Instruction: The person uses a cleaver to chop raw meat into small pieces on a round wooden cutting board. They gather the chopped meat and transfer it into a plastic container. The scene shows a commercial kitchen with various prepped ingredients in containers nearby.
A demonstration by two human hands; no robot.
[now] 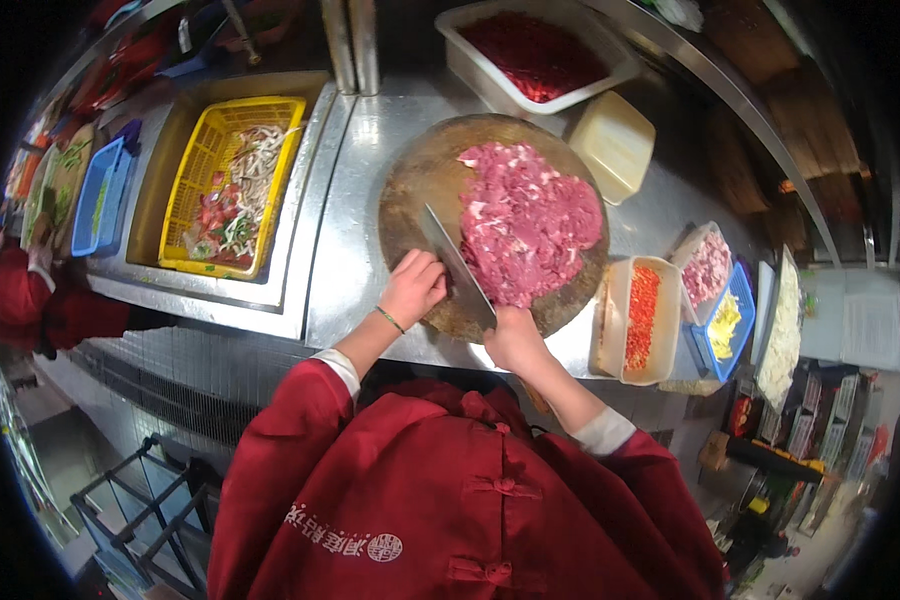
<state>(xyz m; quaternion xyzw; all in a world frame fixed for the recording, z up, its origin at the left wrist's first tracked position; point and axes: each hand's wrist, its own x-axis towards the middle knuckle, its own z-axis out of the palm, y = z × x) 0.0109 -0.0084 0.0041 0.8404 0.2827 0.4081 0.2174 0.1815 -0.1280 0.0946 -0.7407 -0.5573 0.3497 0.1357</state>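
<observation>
A heap of raw chopped red meat (529,217) covers much of the right half of a round wooden chopping block (420,184). My right hand (516,337) grips a cleaver (456,259) at the block's near edge. Its blade stands on edge along the left side of the meat, pointing away from me and to the left. On the other side of the blade, my left hand (415,285) rests at the block's near left edge with fingers curled. I see nothing in it; whether its fingertips touch the blade, I cannot tell.
Left, a yellow basket (172,217) of scraps sits in a sink. Right, a plastic tub (664,322) holds chopped red peppers beside a blue basket (746,300). Behind the block stand a cream container (615,142) and a white tub (487,71) of red contents. A co-worker's red sleeve (15,292) shows far left.
</observation>
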